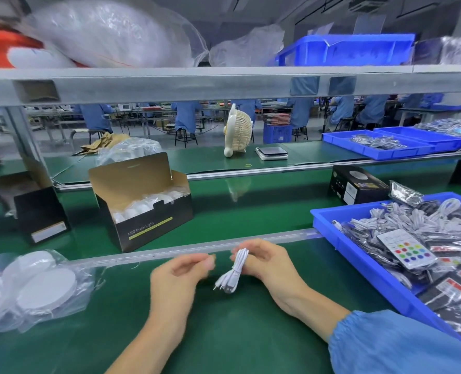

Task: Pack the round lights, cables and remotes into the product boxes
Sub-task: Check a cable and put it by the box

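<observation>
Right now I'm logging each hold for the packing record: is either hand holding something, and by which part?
The right hand pinches a bundled white cable near its upper looped end; the plugs hang free. The left hand looks empty.

Cream desk fan (238, 130) beside a scale (271, 152) on the green bench (299, 155)

Bench: I look down on a green mat (224, 333) with a pale rail (197, 248) crossing it.
Shelf: a grey metal shelf (224, 82) spans my view overhead, carrying clear plastic bags (110, 31) and a blue crate (345, 49).
Far bench: a cream desk fan (238, 130) stands near a small scale (271, 153).
Room: behind, I see workers in blue coats (186, 116) seated on stools at long tables.
</observation>
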A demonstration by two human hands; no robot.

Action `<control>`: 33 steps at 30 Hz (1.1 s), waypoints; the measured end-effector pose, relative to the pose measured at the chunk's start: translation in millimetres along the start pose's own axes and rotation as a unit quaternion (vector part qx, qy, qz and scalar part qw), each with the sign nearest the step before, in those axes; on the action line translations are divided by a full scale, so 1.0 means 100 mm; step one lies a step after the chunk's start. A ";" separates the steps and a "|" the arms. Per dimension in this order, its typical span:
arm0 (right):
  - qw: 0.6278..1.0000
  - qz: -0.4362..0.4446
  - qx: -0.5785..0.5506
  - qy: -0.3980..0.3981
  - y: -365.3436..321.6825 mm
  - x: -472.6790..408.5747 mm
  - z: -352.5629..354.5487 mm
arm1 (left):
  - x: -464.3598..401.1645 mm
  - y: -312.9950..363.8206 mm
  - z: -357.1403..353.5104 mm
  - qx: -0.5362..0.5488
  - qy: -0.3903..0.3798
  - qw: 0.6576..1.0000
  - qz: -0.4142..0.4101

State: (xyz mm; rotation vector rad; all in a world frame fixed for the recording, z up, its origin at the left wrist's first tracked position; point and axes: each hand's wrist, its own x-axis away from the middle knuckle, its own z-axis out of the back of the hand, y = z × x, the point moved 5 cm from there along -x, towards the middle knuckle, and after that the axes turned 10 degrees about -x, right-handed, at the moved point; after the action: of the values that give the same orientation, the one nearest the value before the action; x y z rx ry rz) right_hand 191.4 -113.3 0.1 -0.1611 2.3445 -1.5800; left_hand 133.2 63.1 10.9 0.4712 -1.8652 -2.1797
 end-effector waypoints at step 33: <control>0.526 0.049 0.811 -0.253 -0.68 0.53 -0.20 | -1.22 0.38 0.11 -0.705 0.014 0.689 -0.167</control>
State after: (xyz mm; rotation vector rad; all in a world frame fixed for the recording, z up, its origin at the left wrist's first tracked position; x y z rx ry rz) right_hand 129.5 -135.9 59.7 -0.0097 -0.1375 -2.3999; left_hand 240.2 113.6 60.8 0.4336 0.3424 -2.9321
